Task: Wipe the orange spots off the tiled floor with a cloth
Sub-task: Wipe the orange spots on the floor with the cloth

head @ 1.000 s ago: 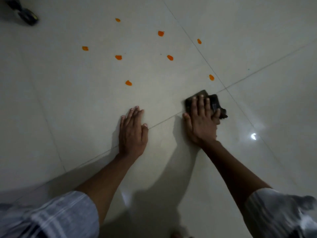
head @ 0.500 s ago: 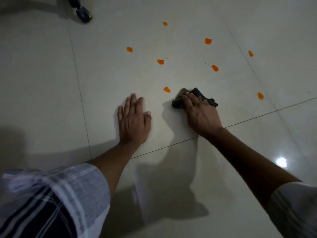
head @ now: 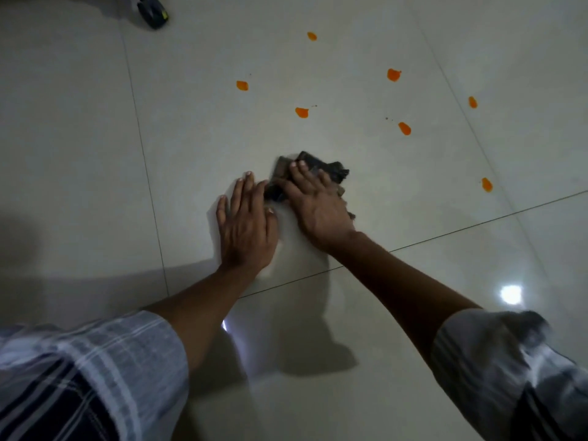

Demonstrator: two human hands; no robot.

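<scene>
Bracing nearest the body, the left hand (head: 246, 226) is lying flat on the tiled floor (head: 95, 154), its fingers extended and held close together, gripping nothing. Just beyond it, the right hand (head: 313, 205) is pressing down on the dark cloth (head: 321, 168), fingers slightly spread over the bunched fabric; the cloth's near edge is almost touching the left fingertips. Seven orange spots are showing farther out, the closest ones (head: 302, 112) and (head: 404, 128) lying ahead of the cloth, and one (head: 486, 184) sitting off to the right near a grout line. Risks, as I am judging them: the crumpled cloth is presenting little flat face, so a push could be smearing orange into streaks or into the grout; the glossy tile could be letting the bracing palm slide as the reach lengthens toward the farthest spot (head: 311, 36).
</scene>
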